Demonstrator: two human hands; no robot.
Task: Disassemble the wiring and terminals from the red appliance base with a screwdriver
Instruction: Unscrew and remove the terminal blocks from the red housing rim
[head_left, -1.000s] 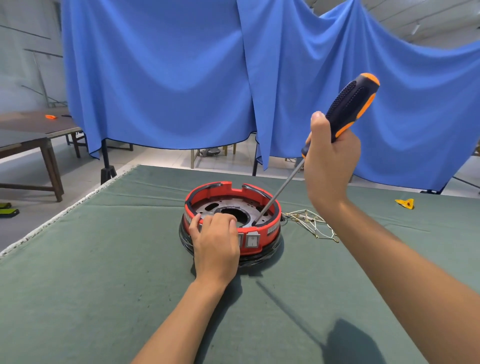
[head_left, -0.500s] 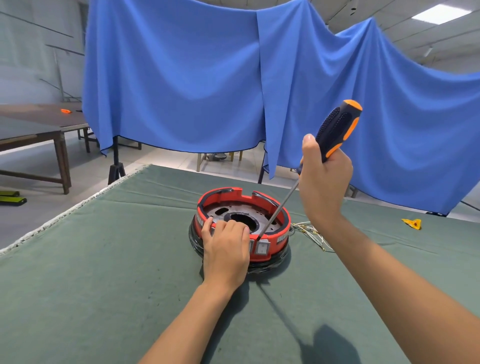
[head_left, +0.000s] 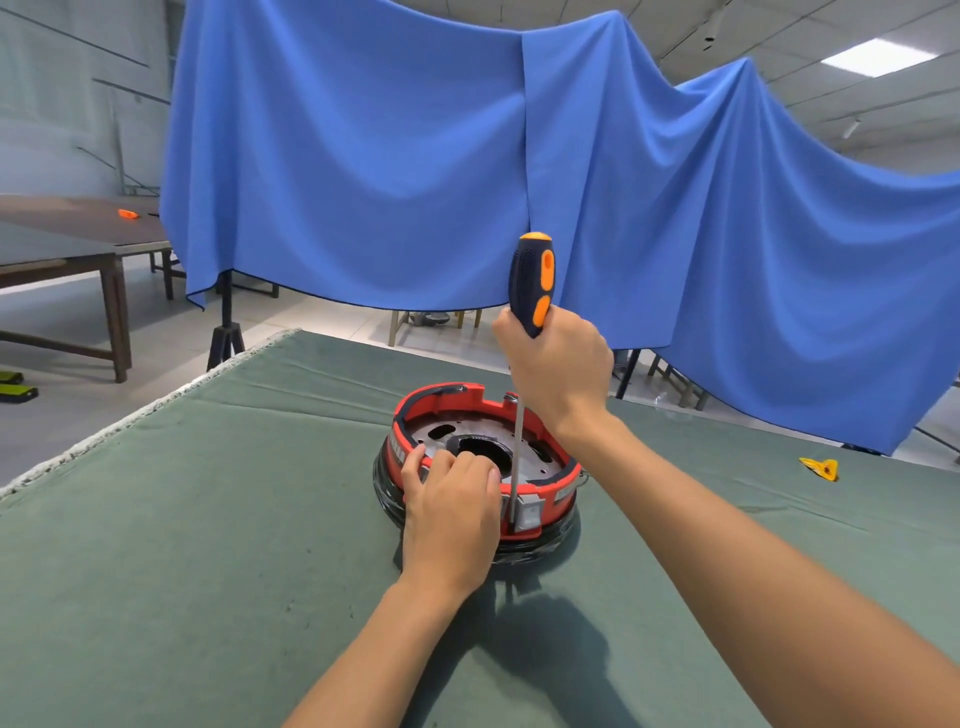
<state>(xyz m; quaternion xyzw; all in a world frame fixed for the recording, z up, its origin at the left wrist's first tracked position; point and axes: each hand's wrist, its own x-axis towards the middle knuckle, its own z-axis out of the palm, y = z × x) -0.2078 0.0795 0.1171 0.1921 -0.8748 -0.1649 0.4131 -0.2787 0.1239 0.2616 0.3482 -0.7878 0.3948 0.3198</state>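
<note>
Screwdriver (head_left: 521, 415) stands near-vertical in my right hand's (head_left: 558, 364) grip, tip at the red appliance base's (head_left: 563, 491) 6 o'clock rim, just beside my left hand (head_left: 452, 512) clasping it.

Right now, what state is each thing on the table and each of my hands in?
Red base: flat on the green table, open side up.
Screwdriver: upright, tip down at the base's front rim.
Right hand: grips the screwdriver handle.
Left hand: holds the base's near rim.
Yellow piece: loose on the table, far right.
</note>
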